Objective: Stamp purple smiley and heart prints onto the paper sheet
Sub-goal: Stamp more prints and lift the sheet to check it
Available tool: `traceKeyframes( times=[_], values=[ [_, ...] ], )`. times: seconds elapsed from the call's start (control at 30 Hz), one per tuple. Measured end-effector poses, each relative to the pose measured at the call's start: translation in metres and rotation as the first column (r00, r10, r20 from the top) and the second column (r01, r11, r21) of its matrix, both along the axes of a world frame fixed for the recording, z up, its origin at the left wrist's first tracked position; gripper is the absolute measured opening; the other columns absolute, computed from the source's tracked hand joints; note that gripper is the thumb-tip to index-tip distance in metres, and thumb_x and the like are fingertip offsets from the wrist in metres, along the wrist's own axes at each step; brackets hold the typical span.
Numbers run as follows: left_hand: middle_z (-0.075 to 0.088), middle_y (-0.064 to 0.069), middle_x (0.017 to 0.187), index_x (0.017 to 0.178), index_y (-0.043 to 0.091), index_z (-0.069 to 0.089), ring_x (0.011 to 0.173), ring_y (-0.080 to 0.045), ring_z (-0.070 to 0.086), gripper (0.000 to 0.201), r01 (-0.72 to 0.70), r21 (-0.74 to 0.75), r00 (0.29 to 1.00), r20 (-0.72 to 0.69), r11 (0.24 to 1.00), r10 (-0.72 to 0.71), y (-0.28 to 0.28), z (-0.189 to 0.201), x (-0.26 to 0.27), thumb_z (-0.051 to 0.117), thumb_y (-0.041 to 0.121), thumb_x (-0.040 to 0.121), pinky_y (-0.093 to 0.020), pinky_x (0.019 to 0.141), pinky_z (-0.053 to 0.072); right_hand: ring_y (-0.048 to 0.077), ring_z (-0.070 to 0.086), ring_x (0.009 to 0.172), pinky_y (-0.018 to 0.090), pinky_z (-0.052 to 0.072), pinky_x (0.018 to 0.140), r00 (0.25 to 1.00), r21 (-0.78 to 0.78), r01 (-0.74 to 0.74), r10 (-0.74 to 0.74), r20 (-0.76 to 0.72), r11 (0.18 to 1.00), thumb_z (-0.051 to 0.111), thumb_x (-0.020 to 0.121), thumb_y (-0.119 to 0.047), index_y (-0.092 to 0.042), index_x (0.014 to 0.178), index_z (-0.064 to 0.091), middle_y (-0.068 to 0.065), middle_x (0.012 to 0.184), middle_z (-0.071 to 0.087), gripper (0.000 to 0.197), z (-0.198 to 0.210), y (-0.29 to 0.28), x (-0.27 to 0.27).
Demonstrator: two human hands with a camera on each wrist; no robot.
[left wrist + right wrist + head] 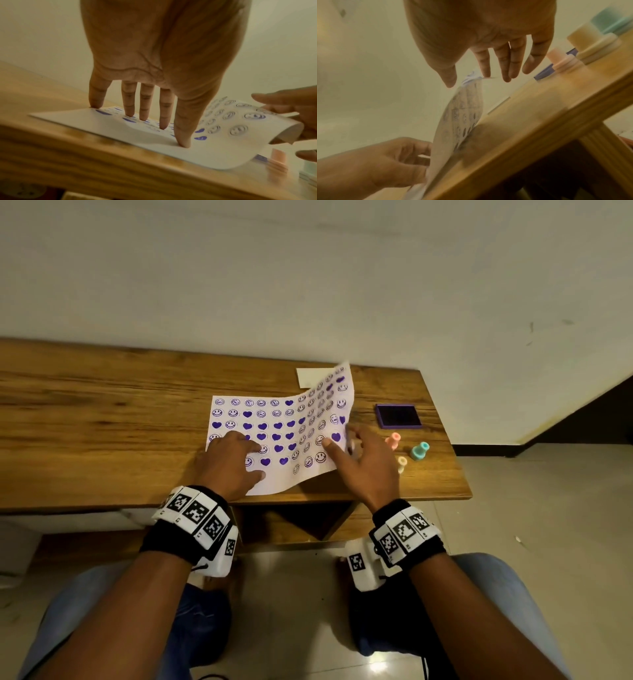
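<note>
A plain pale wall backs a wooden desk that carries everything here. The paper sheet lies near the desk's front edge, its long axis running left to right; rows of purple smiley and heart prints cover it. Its left part lies flat on the wood, while its right part is lifted and curls upward, the far right corner highest.

The left hand presses down on the sheet's near-left area with straight, spread fingers, tips touching the paper. The right hand is at the raised right edge with its fingers loosely extended; the index fingertip touches that edge, the thumb lies over the printed side, and whether they actually pinch the sheet I cannot tell.

To the right of the sheet sits a purple ink pad, its dark pad exposed. Nearer the front, three small stamps stand close together: a pink stamp, a teal stamp and a cream stamp. A small white card lies behind the sheet.
</note>
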State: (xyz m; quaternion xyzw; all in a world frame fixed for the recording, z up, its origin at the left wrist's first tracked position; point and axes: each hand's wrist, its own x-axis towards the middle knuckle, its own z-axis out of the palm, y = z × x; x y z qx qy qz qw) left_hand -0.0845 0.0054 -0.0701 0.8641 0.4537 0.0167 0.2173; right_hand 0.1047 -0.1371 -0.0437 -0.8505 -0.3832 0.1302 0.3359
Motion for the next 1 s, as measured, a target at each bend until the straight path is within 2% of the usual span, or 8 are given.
traceKeyframes(
  times=[0.13,0.23,0.33,0.43,0.63,0.73,0.9,1.0],
  values=[
    [0.047,-0.001,0.139,0.127,0.030,0.058,0.125,-0.024,0.045,0.056,-0.001,-0.007,1.000,0.010,1.000,0.001,-0.001,0.002,-0.001,0.076,0.043,0.075,-0.048,0.102,0.040,0.016,0.069,0.103,0.045,0.061,0.082,0.893,0.195,0.265,-0.164,-0.419,0.944,0.077,0.080,-0.050,-0.031,0.140,0.040,-0.003,0.129,0.065,0.073,0.002,0.002,0.016],
    [0.048,-0.001,0.138,0.127,0.029,0.059,0.125,-0.025,0.045,0.056,-0.002,-0.013,1.000,0.012,1.000,0.003,-0.002,0.004,-0.001,0.076,0.041,0.075,-0.047,0.102,0.040,0.020,0.075,0.085,0.047,0.061,0.079,0.777,0.136,0.300,-0.160,-0.609,0.944,0.077,0.085,-0.023,-0.018,0.123,0.062,0.001,0.098,0.077,0.041,0.003,0.000,0.032],
    [0.049,-0.003,0.137,0.126,0.028,0.060,0.124,-0.026,0.045,0.055,-0.001,-0.018,1.000,0.021,1.000,0.001,-0.004,0.006,-0.001,0.077,0.039,0.075,-0.046,0.103,0.039,0.021,0.076,0.074,0.051,0.062,0.076,0.811,0.045,0.268,-0.201,-0.549,0.962,0.074,0.086,-0.016,-0.017,0.095,0.074,0.002,0.080,0.077,0.009,-0.010,-0.002,0.045],
    [0.053,-0.005,0.133,0.125,0.024,0.062,0.121,-0.027,0.049,0.055,-0.012,-0.031,0.998,0.067,0.999,0.014,-0.006,0.009,-0.001,0.079,0.035,0.074,-0.042,0.102,0.040,0.013,0.074,0.076,0.044,0.062,0.074,0.939,0.010,0.175,-0.163,-0.303,0.985,0.073,0.086,-0.027,-0.024,0.090,0.074,-0.004,0.086,0.077,0.005,-0.018,0.000,0.047],
    [0.057,-0.004,0.125,0.120,0.021,0.064,0.116,-0.024,0.051,0.040,-0.102,0.034,0.977,0.192,0.994,0.093,-0.012,0.021,0.002,0.071,0.032,0.082,-0.036,0.095,0.042,0.011,0.072,0.083,0.030,0.060,0.069,0.982,0.377,0.098,-0.028,-0.186,0.921,0.064,0.096,-0.023,-0.019,0.097,0.068,-0.005,0.092,0.073,0.006,0.001,0.002,0.052],
    [0.058,-0.003,0.119,0.114,0.021,0.067,0.111,-0.022,0.053,0.031,-0.114,0.050,0.973,0.206,0.992,0.102,-0.012,0.026,0.002,0.068,0.032,0.085,-0.032,0.086,0.042,0.015,0.073,0.084,0.032,0.061,0.068,0.956,0.481,0.176,-0.032,-0.292,0.859,0.064,0.096,-0.020,-0.026,0.091,0.064,-0.001,0.092,0.074,0.008,0.010,0.004,0.061],
    [0.058,0.002,0.119,0.114,0.023,0.066,0.108,-0.018,0.054,0.033,-0.066,0.009,0.979,0.196,0.998,0.063,-0.019,0.024,0.007,0.070,0.034,0.083,-0.030,0.087,0.043,0.014,0.074,0.080,0.033,0.060,0.067,0.814,0.581,0.395,0.023,-0.581,0.712,0.064,0.096,-0.012,-0.011,0.098,0.067,0.001,0.088,0.077,0.004,0.024,0.007,0.064],
    [0.057,0.004,0.123,0.119,0.028,0.063,0.111,-0.018,0.052,0.041,-0.004,0.029,0.993,0.114,1.000,0.001,-0.023,0.019,0.010,0.070,0.042,0.081,-0.036,0.092,0.046,0.007,0.071,0.071,0.021,0.053,0.055,0.777,0.594,0.405,0.081,-0.625,0.695,0.062,0.097,-0.010,-0.003,0.108,0.067,-0.003,0.084,0.077,0.014,0.031,0.008,0.060]
  ],
)
